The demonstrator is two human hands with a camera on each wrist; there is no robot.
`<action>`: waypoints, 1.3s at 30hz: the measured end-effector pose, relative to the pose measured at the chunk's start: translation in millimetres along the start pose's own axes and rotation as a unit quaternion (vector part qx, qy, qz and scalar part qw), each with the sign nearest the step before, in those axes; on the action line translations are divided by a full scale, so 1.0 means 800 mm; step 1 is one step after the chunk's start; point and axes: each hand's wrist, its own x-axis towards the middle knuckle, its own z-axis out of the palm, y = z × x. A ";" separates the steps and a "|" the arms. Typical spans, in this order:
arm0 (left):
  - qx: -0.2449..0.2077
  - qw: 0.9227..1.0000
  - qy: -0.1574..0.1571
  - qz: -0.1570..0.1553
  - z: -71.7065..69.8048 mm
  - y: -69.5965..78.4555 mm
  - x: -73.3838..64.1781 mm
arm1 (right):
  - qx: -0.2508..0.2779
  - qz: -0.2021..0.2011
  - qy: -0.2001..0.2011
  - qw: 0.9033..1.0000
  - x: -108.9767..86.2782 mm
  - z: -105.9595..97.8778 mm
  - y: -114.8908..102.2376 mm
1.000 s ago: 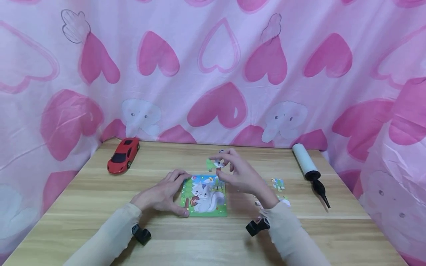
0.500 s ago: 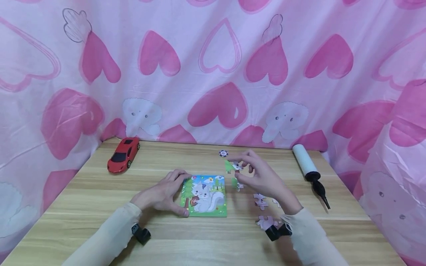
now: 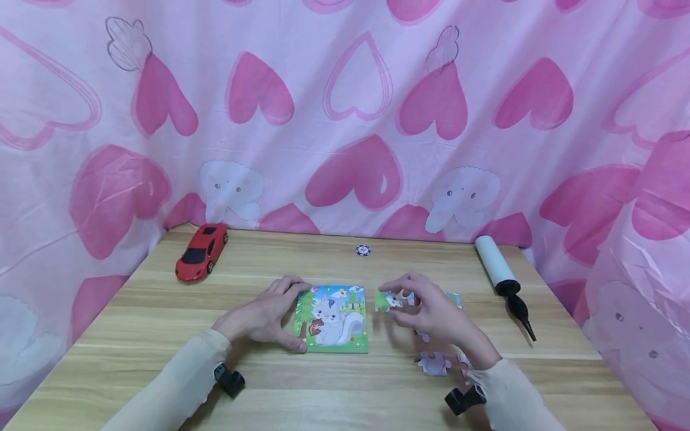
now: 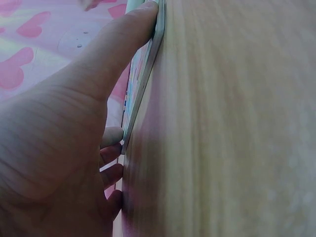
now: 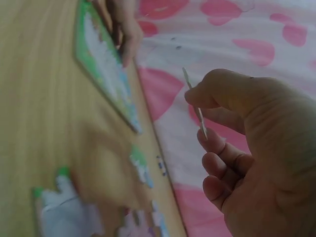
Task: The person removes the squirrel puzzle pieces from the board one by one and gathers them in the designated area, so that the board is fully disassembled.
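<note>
My left hand (image 3: 268, 311) holds the left side of a square puzzle board (image 3: 336, 320) printed with a white squirrel and an acorn. Its thumb lies at the near left corner, its fingers at the far left corner. To the right of the board, my right hand (image 3: 431, 308) pinches a thin jigsaw piece (image 5: 200, 117) between thumb and fingers, raised above the table and seen edge-on in the right wrist view. A green and white loose piece (image 5: 141, 165) lies on the table beyond. Below the right hand lie more pieces, among them a lilac one (image 3: 433, 363), partly hidden by the arm.
A poker chip (image 3: 363, 250) lies near the table's back edge. At the far left sits a red toy car (image 3: 202, 252). A white hand pump (image 3: 496, 263) with a black tip lies at the far right. A pink heart-patterned curtain (image 3: 353, 170) hangs behind the wooden table (image 3: 302, 395).
My right hand, pinching the piece, has moved from behind the board to the right and nearer to me, uncovering the poker chip. The left hand and the board have stayed in place.
</note>
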 end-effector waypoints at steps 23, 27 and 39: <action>0.001 1.000 -0.003 -0.003 0.001 0.000 0.001 | -0.040 0.085 -0.068 0.993 -0.014 0.023 0.025; 0.001 1.000 -0.002 -0.001 0.001 0.000 0.000 | -0.051 0.084 -0.071 0.993 -0.014 0.025 0.026; 0.002 1.000 -0.001 0.007 0.001 -0.001 0.000 | -0.063 0.080 -0.076 0.992 -0.015 0.025 0.026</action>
